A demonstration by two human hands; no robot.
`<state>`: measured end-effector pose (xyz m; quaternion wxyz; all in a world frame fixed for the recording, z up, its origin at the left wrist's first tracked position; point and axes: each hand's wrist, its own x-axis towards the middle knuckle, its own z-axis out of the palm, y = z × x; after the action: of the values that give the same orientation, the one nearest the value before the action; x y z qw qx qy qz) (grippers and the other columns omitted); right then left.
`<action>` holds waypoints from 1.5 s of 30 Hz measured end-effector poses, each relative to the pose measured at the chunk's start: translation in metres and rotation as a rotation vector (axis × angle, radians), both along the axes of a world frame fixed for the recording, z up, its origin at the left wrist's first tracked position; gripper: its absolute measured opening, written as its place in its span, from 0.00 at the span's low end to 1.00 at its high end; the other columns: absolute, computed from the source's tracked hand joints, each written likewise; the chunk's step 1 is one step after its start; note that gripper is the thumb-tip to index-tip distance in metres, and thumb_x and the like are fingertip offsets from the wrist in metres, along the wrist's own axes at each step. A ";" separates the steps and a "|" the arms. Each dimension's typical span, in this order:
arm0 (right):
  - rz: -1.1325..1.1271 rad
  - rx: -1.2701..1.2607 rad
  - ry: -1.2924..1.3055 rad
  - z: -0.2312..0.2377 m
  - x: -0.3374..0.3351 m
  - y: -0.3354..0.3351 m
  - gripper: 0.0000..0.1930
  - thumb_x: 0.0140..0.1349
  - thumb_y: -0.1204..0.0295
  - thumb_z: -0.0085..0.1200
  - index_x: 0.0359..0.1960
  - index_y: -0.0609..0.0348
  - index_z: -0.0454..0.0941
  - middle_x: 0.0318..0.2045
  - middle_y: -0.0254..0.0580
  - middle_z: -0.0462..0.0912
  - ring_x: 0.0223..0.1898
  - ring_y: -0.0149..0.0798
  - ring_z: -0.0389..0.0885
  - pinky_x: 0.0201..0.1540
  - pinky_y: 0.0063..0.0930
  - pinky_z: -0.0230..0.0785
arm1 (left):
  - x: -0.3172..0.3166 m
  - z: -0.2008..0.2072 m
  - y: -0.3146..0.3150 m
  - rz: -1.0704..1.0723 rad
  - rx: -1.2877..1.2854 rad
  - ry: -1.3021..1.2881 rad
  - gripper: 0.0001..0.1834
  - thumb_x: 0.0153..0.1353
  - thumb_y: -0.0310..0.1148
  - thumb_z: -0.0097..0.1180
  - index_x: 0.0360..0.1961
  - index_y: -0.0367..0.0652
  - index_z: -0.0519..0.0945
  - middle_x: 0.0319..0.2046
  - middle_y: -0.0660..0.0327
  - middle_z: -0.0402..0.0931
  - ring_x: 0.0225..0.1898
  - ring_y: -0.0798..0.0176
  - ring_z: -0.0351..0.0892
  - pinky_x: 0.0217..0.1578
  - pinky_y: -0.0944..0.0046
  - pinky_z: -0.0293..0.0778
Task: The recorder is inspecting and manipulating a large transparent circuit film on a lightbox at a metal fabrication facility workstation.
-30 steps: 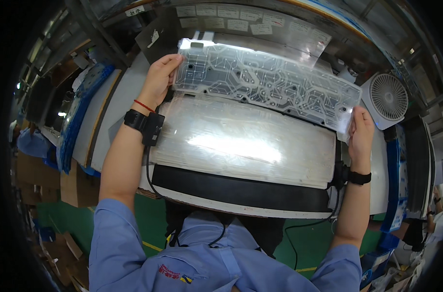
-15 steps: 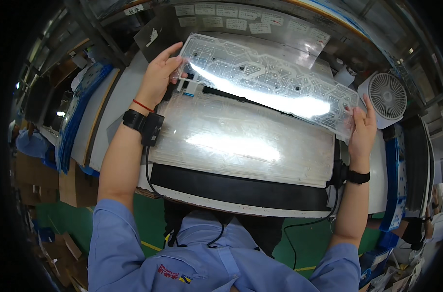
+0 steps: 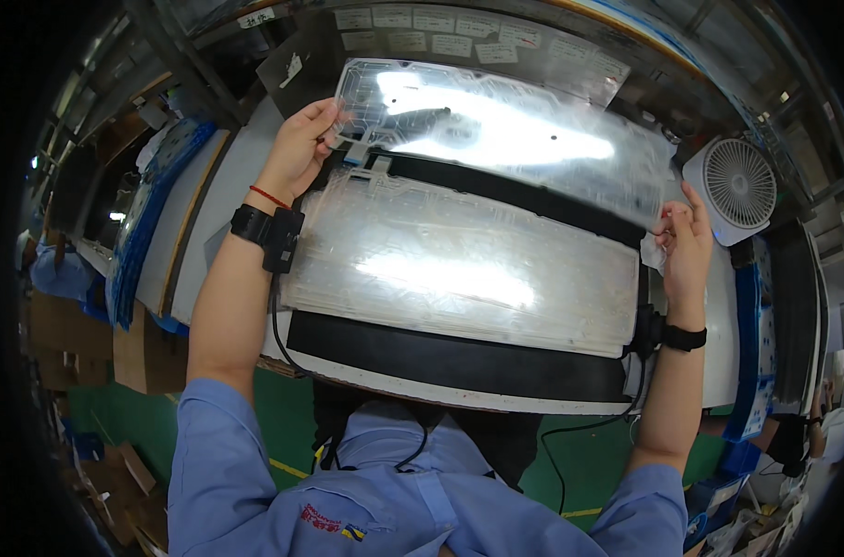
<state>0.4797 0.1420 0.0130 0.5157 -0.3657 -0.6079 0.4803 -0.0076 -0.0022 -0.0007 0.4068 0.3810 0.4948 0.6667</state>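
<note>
A clear, flexible membrane circuit sheet (image 3: 524,162) with fine printed traces is stretched between my two hands, tilted so that bright glare covers much of it. My left hand (image 3: 299,139) pinches its left end, next to the short connector tail. At the right end, the fingertips of my right hand (image 3: 685,243) close on the sheet's lower corner. Nearer to me, a stack of similar clear sheets (image 3: 477,246) lies on a black mat (image 3: 450,362), its top also shining with reflected light.
A white round fan (image 3: 737,184) stands at the right of the table. Behind the sheet, a metal panel (image 3: 570,70) carries several paper labels. Blue trays line the left (image 3: 157,223) and right (image 3: 754,343) sides. Cables run from the bands on both wrists.
The held sheet has tilted, and glare hides more of its traces. Its right end has shifted slightly left, and more black shows between it and the stack.
</note>
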 end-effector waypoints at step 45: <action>0.193 0.094 -0.328 -0.009 0.000 -0.002 0.07 0.64 0.74 0.53 0.40 0.63 0.78 0.32 0.30 0.79 0.34 0.24 0.73 0.40 0.17 0.65 | 0.014 0.005 -0.002 0.047 -0.174 0.088 0.13 0.70 0.39 0.43 0.40 0.44 0.76 0.30 0.69 0.77 0.31 0.76 0.75 0.33 0.77 0.70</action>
<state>0.4797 0.1401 0.0041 0.3775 -0.3546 -0.7379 0.4327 0.0066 -0.0037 0.0042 0.4003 0.3616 0.5770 0.6132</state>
